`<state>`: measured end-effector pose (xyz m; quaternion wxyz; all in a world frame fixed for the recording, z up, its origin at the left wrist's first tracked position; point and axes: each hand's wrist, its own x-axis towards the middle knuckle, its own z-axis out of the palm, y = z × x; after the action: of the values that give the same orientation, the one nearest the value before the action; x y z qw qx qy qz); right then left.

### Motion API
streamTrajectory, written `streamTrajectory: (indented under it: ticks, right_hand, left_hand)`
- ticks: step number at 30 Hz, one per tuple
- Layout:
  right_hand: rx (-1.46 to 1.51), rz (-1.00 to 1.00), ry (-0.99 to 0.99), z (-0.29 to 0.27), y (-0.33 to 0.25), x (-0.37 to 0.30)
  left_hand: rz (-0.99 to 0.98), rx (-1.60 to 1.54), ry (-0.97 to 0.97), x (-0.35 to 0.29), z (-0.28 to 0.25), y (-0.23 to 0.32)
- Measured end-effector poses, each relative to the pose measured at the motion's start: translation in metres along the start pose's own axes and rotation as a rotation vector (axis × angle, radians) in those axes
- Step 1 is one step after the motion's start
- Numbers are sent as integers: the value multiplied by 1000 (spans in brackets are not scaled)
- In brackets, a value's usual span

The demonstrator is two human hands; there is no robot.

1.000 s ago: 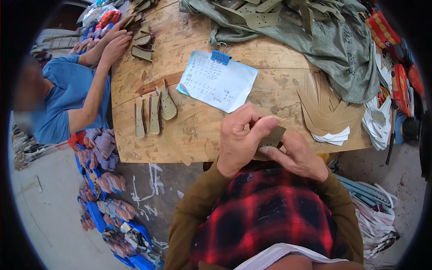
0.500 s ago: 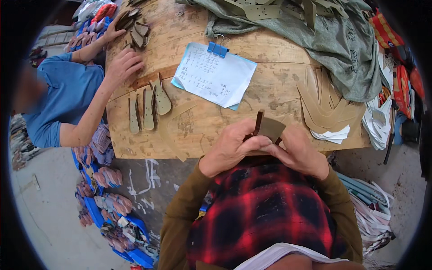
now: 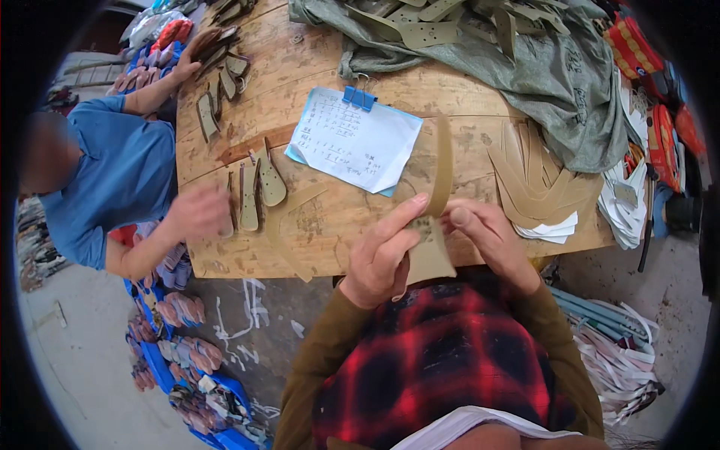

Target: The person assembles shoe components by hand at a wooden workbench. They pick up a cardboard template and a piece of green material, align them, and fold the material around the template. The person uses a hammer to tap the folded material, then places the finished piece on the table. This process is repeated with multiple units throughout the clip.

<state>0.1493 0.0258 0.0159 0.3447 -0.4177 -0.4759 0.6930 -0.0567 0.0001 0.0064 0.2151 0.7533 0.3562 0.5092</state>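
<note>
My left hand [image 3: 384,259] is closed on a tan shoe-upper piece [image 3: 433,259], its thumb and fingers at the piece's left side. The piece has a wide lower part with small holes and a long curved strip rising from it. My right hand [image 3: 489,236] is at its right edge, fingers curled against the strip with the thumb in front; how firmly they grip is hard to see. Both hands are over the table's near edge. To the right lies a stack of tan V-shaped pieces [image 3: 517,184] on white sheets [image 3: 555,229].
A written sheet on a clipboard [image 3: 352,142] lies mid-table. Left of it are perforated shoe pieces [image 3: 271,180] and a tan curved strip [image 3: 289,221]. A co-worker's hand [image 3: 199,214] reaches over the left edge. Green cloth [image 3: 480,79] bears more pieces at the back.
The piece between my hands has turned from folded to upright, with its long strip showing. My right hand has opened up slightly. The co-worker's near hand has moved toward me, beside the perforated pieces.
</note>
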Motion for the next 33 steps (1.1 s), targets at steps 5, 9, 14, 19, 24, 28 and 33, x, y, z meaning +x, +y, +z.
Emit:
streamTrajectory:
  ticks: [5, 9, 14, 19, 24, 28, 33]
  right_hand:
    - [86, -29, 3, 12, -6, 9]
    - [-103, -118, 129, 22, -10, -3]
    - [-221, -300, 210, 30, -9, -11]
    - [-242, -259, 221, 33, -21, -15]
    - [-280, -248, 250, 39, -24, -18]
    - [-210, -202, 285, 43, -23, -21]
    - [-193, -84, 318, 41, -26, -23]
  left_hand:
    - [24, 78, 84, 2, 8, 3]
    - [-34, 62, 21, -12, 5, 2]
    - [-9, 89, 7, -11, 8, 4]
    - [66, 213, 14, -7, 14, 1]
    - [26, 229, 40, -14, 24, -4]
    - [-20, 237, 39, -20, 28, -6]
    - [-25, 274, 9, -23, 28, -12]
